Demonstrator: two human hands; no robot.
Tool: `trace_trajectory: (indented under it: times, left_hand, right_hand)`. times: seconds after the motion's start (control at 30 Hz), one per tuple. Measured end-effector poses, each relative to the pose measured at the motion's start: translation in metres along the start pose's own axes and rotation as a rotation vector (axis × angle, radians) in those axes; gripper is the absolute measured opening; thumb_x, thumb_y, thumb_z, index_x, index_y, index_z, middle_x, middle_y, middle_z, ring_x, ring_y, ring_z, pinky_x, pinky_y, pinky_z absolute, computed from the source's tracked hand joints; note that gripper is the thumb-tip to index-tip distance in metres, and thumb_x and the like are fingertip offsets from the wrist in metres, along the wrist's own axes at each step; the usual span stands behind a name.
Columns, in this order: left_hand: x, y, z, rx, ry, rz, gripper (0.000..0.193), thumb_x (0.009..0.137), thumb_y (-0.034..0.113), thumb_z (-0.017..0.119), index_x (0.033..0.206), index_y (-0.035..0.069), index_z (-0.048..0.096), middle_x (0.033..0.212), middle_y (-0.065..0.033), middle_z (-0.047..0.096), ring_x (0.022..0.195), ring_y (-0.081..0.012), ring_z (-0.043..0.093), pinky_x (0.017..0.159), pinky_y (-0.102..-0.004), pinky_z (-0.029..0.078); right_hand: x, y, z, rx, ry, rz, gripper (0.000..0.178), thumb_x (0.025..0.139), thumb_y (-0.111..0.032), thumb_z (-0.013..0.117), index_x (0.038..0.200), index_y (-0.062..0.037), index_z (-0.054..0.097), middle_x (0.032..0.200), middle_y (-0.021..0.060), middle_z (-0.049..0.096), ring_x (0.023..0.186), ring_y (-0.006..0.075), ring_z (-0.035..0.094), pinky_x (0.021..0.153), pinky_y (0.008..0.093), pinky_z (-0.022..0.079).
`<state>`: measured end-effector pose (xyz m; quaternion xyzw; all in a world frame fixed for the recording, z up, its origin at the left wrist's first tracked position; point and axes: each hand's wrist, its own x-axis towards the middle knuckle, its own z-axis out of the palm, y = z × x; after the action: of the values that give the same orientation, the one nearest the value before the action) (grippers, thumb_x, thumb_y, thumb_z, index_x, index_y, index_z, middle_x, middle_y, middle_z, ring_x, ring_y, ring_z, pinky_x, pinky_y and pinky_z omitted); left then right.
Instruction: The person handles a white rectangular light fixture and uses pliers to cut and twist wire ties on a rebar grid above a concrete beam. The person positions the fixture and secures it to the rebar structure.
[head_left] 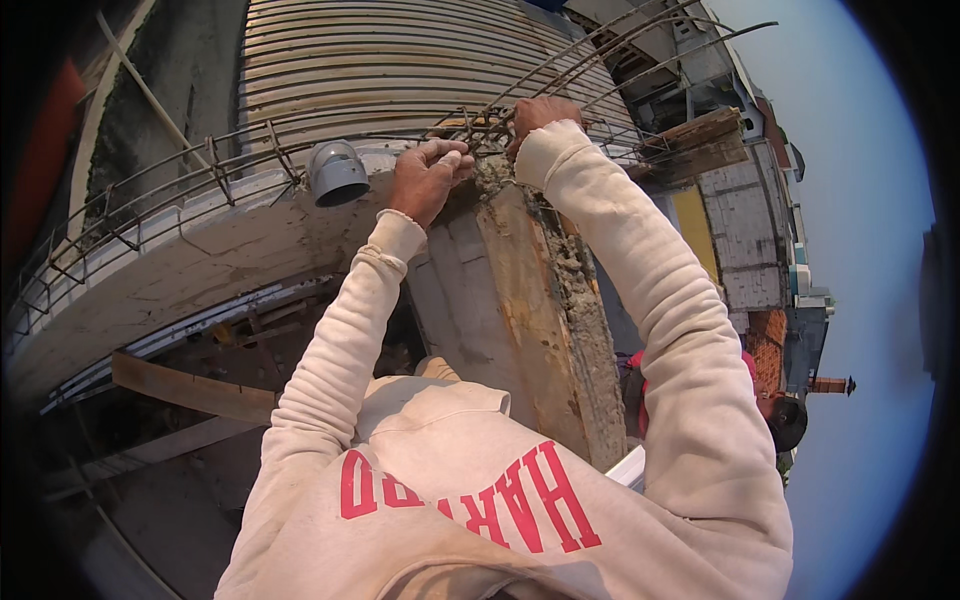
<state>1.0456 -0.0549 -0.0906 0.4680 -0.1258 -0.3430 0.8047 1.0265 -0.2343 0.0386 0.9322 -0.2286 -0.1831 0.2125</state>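
My left hand [428,178] is at the left side of the column's rough concrete top [492,172], its fingers loosely bent and apart, with nothing visible in them. My right hand [543,116] is closed on the far right side of that top, among the steel reinforcing bars [590,62]; its fingertips and whatever they hold are hidden. Several bars run from there to the upper right. Thin bent steel rods [468,122] cross between my hands. Below them, the concrete column [535,320] has a worn, flat face and a crumbly edge.
A grey plastic pipe elbow [338,175] sits left of my left hand, beside a curved rebar cage [130,205] along a wall top. Corrugated roofing [400,60] lies beyond. A wooden board [700,140] juts out at right. Another person with a dark cap [788,422] is below my right arm.
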Motion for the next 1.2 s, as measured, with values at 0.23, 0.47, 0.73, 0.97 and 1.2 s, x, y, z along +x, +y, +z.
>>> trace_trajectory:
  times: [0.23, 0.47, 0.73, 0.97, 1.2]
  left_hand:
    - [0.053, -0.076, 0.112, -0.21, -0.017, 0.248, 0.034, 0.106, 0.019, 0.058, 0.134, 0.0, 0.054, 0.114, -0.0082, 0.068, 0.095, -0.0151, 0.065, 0.086, -0.0354, 0.054]
    - [0.042, -0.082, 0.122, -0.454, 0.116, -0.086, 0.019, 0.101, 0.015, 0.054, 0.111, 0.007, 0.068, 0.088, -0.0011, 0.064, 0.068, -0.0095, 0.058, 0.059, -0.0267, 0.05]
    - [0.018, -0.02, 0.14, -0.18, 0.146, -0.093, 0.022, 0.09, 0.012, 0.058, 0.089, -0.004, 0.073, 0.078, -0.0095, 0.072, 0.066, -0.0171, 0.063, 0.064, -0.0321, 0.052]
    - [-0.034, 0.049, 0.074, -0.133, -0.349, -0.205, 0.033, 0.108, 0.02, 0.053, 0.126, -0.005, 0.064, 0.1, -0.0097, 0.073, 0.083, -0.0108, 0.066, 0.07, -0.0221, 0.054]
    - [-0.047, 0.098, -0.106, 0.487, 0.227, 0.246, 0.034, 0.103, 0.021, 0.06, 0.127, -0.002, 0.068, 0.112, -0.0114, 0.075, 0.1, -0.0174, 0.069, 0.088, -0.0317, 0.055]
  right_hand:
    - [-0.019, -0.004, -0.038, 0.072, -0.027, 0.062, 0.041, 0.075, -0.033, 0.085, 0.109, -0.0126, 0.078, 0.117, 0.0131, 0.075, 0.113, 0.0299, 0.071, 0.092, 0.0399, 0.058]
    - [0.014, 0.034, -0.013, 0.266, -0.063, 0.049, 0.044, 0.07, -0.034, 0.088, 0.1, -0.0047, 0.073, 0.115, 0.0179, 0.073, 0.112, 0.0344, 0.07, 0.091, 0.0409, 0.058]
    - [-0.017, 0.055, 0.002, -0.013, 0.169, -0.202, 0.026, 0.078, -0.019, 0.078, 0.098, -0.0029, 0.071, 0.113, 0.0218, 0.07, 0.103, 0.0379, 0.069, 0.081, 0.0465, 0.057]
    - [-0.006, 0.07, 0.063, -0.422, 0.32, -0.172, 0.013, 0.084, -0.013, 0.072, 0.087, -0.0009, 0.076, 0.098, 0.019, 0.067, 0.094, 0.0341, 0.071, 0.068, 0.0426, 0.059]
    - [0.013, 0.053, 0.067, -0.592, 0.257, -0.097, 0.028, 0.091, -0.023, 0.064, 0.101, 0.0008, 0.074, 0.097, 0.016, 0.067, 0.094, 0.0384, 0.067, 0.064, 0.0611, 0.055]
